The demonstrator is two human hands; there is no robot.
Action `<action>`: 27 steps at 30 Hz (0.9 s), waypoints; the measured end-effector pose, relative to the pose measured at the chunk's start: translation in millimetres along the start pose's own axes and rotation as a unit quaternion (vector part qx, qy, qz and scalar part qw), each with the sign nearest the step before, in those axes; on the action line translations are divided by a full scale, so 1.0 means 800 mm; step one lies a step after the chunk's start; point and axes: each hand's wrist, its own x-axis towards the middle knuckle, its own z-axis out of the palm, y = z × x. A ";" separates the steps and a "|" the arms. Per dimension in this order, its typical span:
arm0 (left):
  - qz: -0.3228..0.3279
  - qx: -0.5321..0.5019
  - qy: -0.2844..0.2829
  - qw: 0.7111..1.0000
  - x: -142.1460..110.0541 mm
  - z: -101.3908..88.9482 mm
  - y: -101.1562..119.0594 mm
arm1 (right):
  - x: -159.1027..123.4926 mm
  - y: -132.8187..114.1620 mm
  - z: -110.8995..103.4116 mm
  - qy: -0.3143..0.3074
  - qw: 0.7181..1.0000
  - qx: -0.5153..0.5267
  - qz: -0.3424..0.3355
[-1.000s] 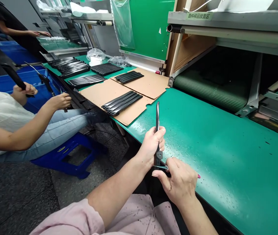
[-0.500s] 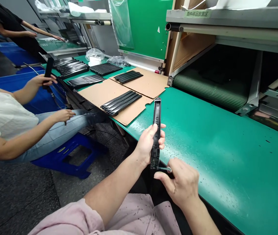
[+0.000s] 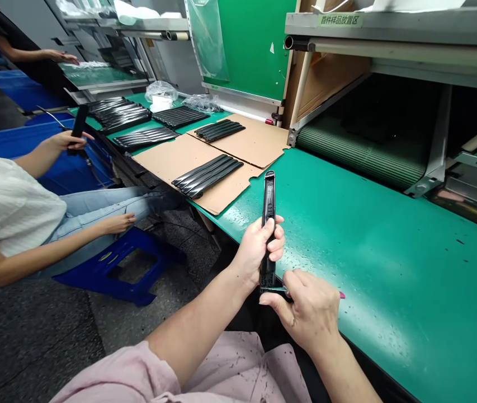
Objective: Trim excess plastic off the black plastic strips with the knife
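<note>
My left hand point(image 3: 254, 249) is wrapped around a long, narrow black plastic part point(image 3: 269, 196), held nearly upright above the front edge of the table. Its hollow, ribbed inside faces me, and the thumb presses on it. In my closed right hand point(image 3: 311, 308) is a slim knife-like tool point(image 3: 279, 290); its thin metal blade lies across the lower end of the part, and a pink tip pokes out behind the fist. Most of the handle is hidden by the fingers. My right thumb is beside the bottom of the part.
Several black strips point(image 3: 208, 176) lie in rows on cardboard point(image 3: 158, 159) and on the green table point(image 3: 389, 268). A conveyor point(image 3: 364, 157) runs beneath the shelf at right. At left a seated co-worker point(image 3: 15, 196) holds a black part, near a blue stool point(image 3: 124, 263). Dark specks dot the tabletop.
My right hand and the blade have shifted slightly left across the part's lower end, and the tool's pink tip now shows. The part has tilted a little. The co-worker's hands have moved slightly.
</note>
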 end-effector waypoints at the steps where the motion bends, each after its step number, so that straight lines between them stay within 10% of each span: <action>1: 0.001 0.002 0.004 1.000 0.000 0.000 0.000 | 0.000 0.000 0.000 0.003 1.000 -0.004 0.003; 12: 0.016 0.009 0.011 1.000 0.002 -0.004 0.003 | -0.010 -0.010 -0.003 -0.023 0.998 0.019 -0.048; 27: 0.049 0.173 0.006 0.984 0.002 -0.020 -0.005 | -0.019 -0.003 -0.020 0.036 0.940 0.283 0.188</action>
